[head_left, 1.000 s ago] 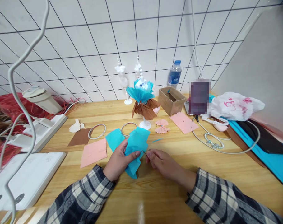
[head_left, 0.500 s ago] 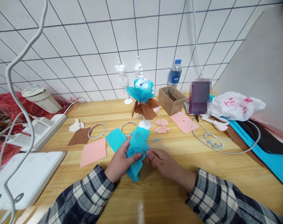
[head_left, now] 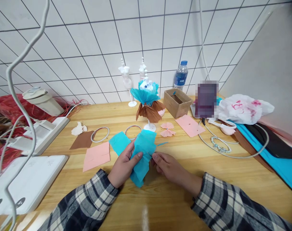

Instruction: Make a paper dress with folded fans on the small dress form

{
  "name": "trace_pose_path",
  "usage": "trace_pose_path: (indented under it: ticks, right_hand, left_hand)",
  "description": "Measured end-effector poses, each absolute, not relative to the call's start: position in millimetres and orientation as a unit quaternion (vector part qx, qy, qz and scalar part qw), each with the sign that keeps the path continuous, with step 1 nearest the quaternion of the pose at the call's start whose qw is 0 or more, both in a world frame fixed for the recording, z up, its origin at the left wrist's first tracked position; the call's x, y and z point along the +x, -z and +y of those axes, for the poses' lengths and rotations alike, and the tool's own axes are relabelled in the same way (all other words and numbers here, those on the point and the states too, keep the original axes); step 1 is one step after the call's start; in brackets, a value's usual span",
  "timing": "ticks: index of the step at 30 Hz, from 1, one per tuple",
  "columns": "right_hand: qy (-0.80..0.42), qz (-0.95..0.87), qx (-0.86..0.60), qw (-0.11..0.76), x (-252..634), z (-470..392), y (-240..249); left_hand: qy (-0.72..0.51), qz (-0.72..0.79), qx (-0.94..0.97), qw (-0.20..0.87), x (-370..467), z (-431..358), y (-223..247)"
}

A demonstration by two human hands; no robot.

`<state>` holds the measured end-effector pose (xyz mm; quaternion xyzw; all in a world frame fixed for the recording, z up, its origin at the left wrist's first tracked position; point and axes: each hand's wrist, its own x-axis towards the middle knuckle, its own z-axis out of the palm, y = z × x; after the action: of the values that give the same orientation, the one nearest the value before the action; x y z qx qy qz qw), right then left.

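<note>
My left hand (head_left: 124, 165) grips a folded, creased piece of blue paper (head_left: 144, 144), its thumb lying on top. At the paper's right edge my right hand (head_left: 166, 165) is pinched; a thin thing, too small to name, shows between its fingertips and the paper. Just behind stands a white mannequin stand (head_left: 150, 125) dressed in blue and brown pleated paper (head_left: 149, 110). A flat blue sheet (head_left: 119, 142) lies to the left of the held paper, and a thin blue scrap (head_left: 162, 144) to its right.
Around the hands lie a pink sheet (head_left: 96, 156), a brown sheet (head_left: 80, 141), two rings (head_left: 100, 134) and a pink pleated piece (head_left: 167, 129). Farther back are a cardboard box (head_left: 177, 104), a bottle (head_left: 181, 75) and another mannequin (head_left: 126, 80). Cables and a power strip (head_left: 51, 134) flank the workspace.
My left thumb has slid up and left on the blue paper, which now lies flatter and shows more of its face. My right hand has shifted very slightly.
</note>
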<state>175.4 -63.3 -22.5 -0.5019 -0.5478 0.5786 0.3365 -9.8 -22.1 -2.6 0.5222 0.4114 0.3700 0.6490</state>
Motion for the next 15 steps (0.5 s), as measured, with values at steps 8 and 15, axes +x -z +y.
trace_pose_path:
  ticks: [8,15]
  right_hand:
    - [-0.589,-0.547,-0.484,0.345,176.2,-61.3,22.8]
    - [-0.605,-0.537,-0.479,0.341,177.5,-59.2,21.5]
  left_hand:
    - [-0.378,0.425,0.525,0.633,-10.1,-21.4,1.3]
    - [-0.374,0.419,0.535,0.631,-10.7,-20.8,2.5]
